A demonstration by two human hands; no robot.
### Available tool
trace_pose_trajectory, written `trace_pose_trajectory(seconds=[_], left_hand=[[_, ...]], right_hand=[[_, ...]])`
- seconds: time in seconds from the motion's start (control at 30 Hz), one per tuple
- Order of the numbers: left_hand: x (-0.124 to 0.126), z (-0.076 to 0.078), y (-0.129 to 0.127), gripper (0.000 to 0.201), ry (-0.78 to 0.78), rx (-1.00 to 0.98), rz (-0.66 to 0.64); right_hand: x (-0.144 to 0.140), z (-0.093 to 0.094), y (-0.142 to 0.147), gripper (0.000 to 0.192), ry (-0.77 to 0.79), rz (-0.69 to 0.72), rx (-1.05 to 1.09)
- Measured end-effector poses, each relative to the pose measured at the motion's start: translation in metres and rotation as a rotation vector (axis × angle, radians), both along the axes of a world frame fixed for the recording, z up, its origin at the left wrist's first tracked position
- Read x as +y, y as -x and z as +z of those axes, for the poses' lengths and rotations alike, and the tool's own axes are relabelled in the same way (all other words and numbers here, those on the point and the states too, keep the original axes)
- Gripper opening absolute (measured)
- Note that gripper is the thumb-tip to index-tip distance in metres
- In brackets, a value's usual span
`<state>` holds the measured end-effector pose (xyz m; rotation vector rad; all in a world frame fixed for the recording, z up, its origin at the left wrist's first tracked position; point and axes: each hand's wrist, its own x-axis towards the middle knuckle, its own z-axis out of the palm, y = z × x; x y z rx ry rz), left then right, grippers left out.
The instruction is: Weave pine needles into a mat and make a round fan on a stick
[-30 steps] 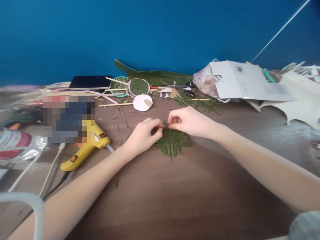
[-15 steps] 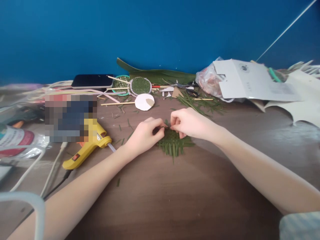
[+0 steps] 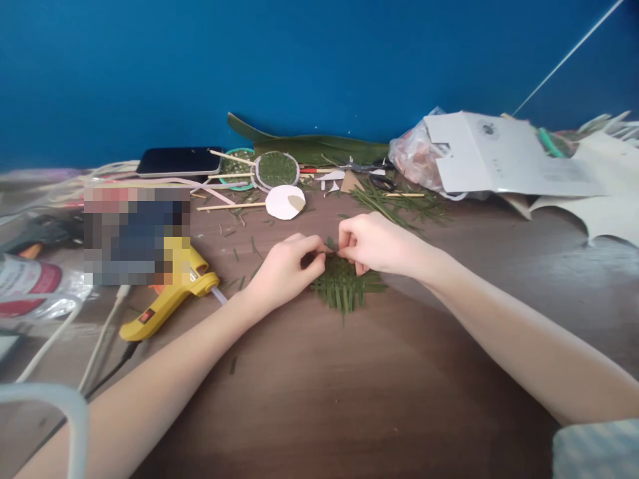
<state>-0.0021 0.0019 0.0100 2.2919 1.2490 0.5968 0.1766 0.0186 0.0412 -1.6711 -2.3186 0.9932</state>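
A small mat woven from green leaf strips (image 3: 344, 289) lies on the brown table, its loose strip ends fanning toward me. My left hand (image 3: 294, 266) is closed in a pinch at the far left edge of the mat, thumb against forefinger on a leaf strip. Just to its right, my right hand (image 3: 372, 243) pinches at the same far edge, its fingers curled over the weave. The two sets of fingertips are close together. Most of the strip between them is hidden by the fingers.
Left of my forearm lies a yellow glue gun (image 3: 172, 296) with its cord. Along the blue wall are a phone (image 3: 178, 161), round leaf-faced fans on sticks (image 3: 277, 170), a white paper disc (image 3: 284, 202), scissors (image 3: 382, 179), loose leaf strips (image 3: 384, 206) and a white box (image 3: 509, 156).
The camera view has shifted slightly. Both hands keep their pinch at the mat's far edge, with hardly any movement of the fingers.
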Motion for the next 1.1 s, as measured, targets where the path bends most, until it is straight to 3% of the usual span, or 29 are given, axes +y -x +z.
trace_pose_trajectory(seconds=[1.1], left_hand=[[-0.0006,-0.0001,-0.0006,0.016,-0.028,-0.003,-0.031]], right_hand=[[0.0011,-0.0016,0.0008,0.008,-0.004,-0.006,0.016]])
